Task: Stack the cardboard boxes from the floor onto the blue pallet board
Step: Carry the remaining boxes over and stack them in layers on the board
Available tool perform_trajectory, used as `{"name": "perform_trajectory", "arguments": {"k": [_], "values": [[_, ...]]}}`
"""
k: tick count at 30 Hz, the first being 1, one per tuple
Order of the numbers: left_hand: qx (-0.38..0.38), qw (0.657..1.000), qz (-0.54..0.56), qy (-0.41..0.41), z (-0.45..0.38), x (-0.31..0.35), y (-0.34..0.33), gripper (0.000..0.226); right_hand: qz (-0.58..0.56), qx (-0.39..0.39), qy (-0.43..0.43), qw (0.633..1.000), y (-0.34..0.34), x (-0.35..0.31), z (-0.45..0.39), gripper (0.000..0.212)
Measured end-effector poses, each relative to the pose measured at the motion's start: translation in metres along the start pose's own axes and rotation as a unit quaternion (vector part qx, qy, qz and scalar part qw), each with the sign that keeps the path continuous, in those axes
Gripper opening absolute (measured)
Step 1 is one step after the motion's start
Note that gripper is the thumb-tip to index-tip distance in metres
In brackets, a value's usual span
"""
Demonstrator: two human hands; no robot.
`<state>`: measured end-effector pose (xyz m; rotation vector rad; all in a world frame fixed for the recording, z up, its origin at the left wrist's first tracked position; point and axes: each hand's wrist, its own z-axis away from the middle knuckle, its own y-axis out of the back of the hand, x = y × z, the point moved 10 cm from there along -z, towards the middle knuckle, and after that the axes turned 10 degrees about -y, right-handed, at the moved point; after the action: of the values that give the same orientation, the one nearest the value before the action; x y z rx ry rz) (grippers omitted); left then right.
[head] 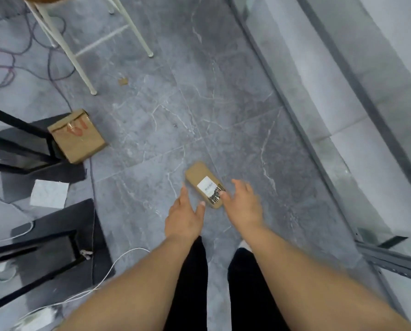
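Note:
A small flat cardboard box (203, 181) with a white label and a barcode lies on the grey marble floor, just ahead of my feet. My left hand (184, 216) hovers at its near left corner with fingers straight. My right hand (242, 203) is spread open at its near right end, thumb over the barcode; the view is blurred, so contact is unclear. A larger cardboard box (76, 136) with red print and tape lies on the floor at the left, against black metal legs. The blue pallet board is not in view.
Black metal frames (20, 149) and dark mats stand at the left with loose cables (118, 261). A white stool's legs (80, 63) rise at the back left. A white paper sheet (49, 193) and a cardboard scrap (122, 81) lie on the floor. A grey rail and wall (319, 111) run along the right.

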<state>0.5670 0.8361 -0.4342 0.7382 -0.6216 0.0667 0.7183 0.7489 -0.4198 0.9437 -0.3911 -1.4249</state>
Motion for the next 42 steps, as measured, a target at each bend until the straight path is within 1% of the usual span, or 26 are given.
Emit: {"name": "perform_trajectory", "arguments": {"k": [4, 6, 11, 14, 17, 19, 26, 28, 30, 32, 34, 36, 42], "values": [[-0.030, 0.998, 0.019, 0.048, -0.043, -0.014, -0.045, 0.070, -0.007, -0.031, -0.027, 0.999, -0.029, 0.022, -0.061, 0.045], [-0.030, 0.997, 0.035, 0.068, -0.065, -0.025, -0.068, 0.070, -0.004, -0.053, -0.037, 0.998, -0.051, 0.035, -0.095, 0.046], [-0.021, 0.989, 0.081, 0.125, -0.125, -0.070, -0.137, 0.069, 0.037, -0.098, -0.046, 0.993, -0.124, 0.065, -0.175, 0.044], [-0.038, 0.980, 0.099, 0.171, -0.159, -0.106, -0.189, 0.070, 0.040, -0.121, -0.048, 0.991, -0.171, 0.079, -0.216, 0.044], [-0.043, 0.968, 0.114, 0.219, -0.187, -0.142, -0.234, 0.070, 0.059, -0.134, -0.053, 0.988, -0.213, 0.095, -0.256, 0.045], [-0.039, 0.963, 0.122, 0.236, -0.206, -0.161, -0.257, 0.070, 0.077, -0.133, -0.050, 0.987, -0.238, 0.105, -0.282, 0.043], [-0.019, 0.931, 0.211, 0.298, -0.266, -0.215, -0.325, 0.067, 0.127, -0.144, -0.046, 0.980, -0.303, 0.137, -0.347, 0.038], [-0.014, 0.921, 0.227, 0.316, -0.278, -0.226, -0.337, 0.066, 0.129, -0.157, -0.046, 0.978, -0.318, 0.142, -0.357, 0.034], [-0.015, 0.912, 0.244, 0.329, -0.286, -0.232, -0.346, 0.063, 0.141, -0.179, -0.046, 0.973, -0.333, 0.146, -0.363, 0.036], [-0.010, 0.905, 0.263, 0.333, -0.292, -0.235, -0.350, 0.056, 0.155, -0.196, -0.044, 0.967, -0.344, 0.147, -0.365, 0.036], [0.001, 0.895, 0.293, 0.335, -0.293, -0.234, -0.351, 0.056, 0.156, -0.202, -0.048, 0.966, -0.347, 0.146, -0.365, 0.033], [0.009, 0.892, 0.307, 0.332, -0.291, -0.231, -0.346, 0.058, 0.152, -0.203, -0.056, 0.966, -0.342, 0.143, -0.362, 0.032], [0.012, 0.902, 0.322, 0.288, -0.273, -0.199, -0.296, 0.070, 0.122, -0.209, -0.070, 0.968, -0.297, 0.123, -0.327, 0.026]]}}
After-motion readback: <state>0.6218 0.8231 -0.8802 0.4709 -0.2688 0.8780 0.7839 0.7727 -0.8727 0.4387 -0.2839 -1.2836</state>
